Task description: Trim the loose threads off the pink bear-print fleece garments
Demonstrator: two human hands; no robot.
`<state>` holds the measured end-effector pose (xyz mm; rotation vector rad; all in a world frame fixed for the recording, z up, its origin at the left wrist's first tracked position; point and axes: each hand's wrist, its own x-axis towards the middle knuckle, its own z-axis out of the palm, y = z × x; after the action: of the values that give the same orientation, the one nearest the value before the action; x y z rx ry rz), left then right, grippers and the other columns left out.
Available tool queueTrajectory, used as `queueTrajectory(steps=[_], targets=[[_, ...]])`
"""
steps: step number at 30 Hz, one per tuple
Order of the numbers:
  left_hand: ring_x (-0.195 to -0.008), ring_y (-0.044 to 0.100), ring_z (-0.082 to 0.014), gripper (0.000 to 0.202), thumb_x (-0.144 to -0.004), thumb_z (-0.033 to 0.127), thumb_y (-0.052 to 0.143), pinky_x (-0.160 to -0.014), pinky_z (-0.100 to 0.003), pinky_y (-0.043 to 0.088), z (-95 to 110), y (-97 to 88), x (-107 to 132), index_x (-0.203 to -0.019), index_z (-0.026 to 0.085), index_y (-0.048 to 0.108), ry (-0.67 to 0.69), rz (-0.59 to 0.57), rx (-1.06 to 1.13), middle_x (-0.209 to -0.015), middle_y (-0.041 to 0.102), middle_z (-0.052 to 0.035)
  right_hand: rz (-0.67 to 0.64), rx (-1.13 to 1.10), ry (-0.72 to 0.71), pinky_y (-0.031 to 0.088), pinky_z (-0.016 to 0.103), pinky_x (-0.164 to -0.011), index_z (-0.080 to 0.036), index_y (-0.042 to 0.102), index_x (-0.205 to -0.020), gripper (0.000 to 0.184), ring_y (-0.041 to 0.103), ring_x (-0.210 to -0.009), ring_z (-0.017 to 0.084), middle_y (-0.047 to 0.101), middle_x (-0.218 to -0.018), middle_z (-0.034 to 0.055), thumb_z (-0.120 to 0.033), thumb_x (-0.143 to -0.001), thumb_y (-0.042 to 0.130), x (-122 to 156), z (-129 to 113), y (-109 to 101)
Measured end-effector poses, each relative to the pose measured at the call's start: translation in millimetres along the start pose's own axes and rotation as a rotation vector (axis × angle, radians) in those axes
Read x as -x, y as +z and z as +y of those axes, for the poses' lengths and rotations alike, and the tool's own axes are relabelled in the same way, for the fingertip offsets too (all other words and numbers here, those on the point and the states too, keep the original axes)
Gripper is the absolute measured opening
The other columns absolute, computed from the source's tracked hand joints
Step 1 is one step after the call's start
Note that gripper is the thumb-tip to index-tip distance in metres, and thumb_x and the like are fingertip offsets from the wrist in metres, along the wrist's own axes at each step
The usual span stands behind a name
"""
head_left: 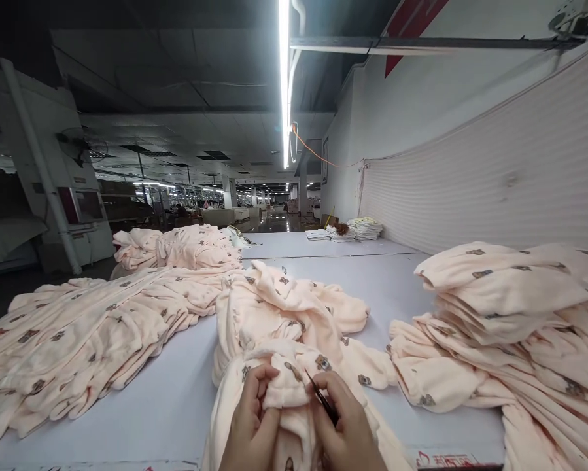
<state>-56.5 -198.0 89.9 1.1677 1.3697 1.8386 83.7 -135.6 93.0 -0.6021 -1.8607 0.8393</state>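
A pale peach fleece garment (294, 307) with small printed bears lies bunched on the table in front of me. At its near end, my left hand (255, 415) is closed on the fabric edge, thumb against fingers. My right hand (340, 418) is closed around a pair of dark thread snips (324, 402), whose thin tip points up and left over the cloth. The fingers of that hand also rest against the garment's edge, just right of the left hand. Part of the snips is hidden inside the right palm.
Matching garments lie in a spread pile (102, 327) on the left, with a bundle (190, 247) behind it. A folded stack (500, 294) stands on the right. Folded white pieces (365, 229) sit at the far end of the pale table (372, 275). A quilted sheet (494, 163) hangs along the right wall.
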Motion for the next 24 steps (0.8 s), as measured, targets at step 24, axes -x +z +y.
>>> queueTrajectory(steps=[24], targets=[[-0.11, 0.061, -0.0292, 0.028, -0.082, 0.024, 0.055, -0.103, -0.043, 0.04, 34, 5.6, -12, -0.104, 0.013, 0.069, -0.608, -0.229, 0.797, -0.1, 0.074, -0.0103, -0.085, 0.252, -0.048, 0.048, 0.025, -0.074, -0.026, 0.064, -0.106, 0.024, 0.064, -0.088, 0.018, 0.066, -0.099, 0.0032, -0.025, -0.085, 0.054, -17, -4, -27]])
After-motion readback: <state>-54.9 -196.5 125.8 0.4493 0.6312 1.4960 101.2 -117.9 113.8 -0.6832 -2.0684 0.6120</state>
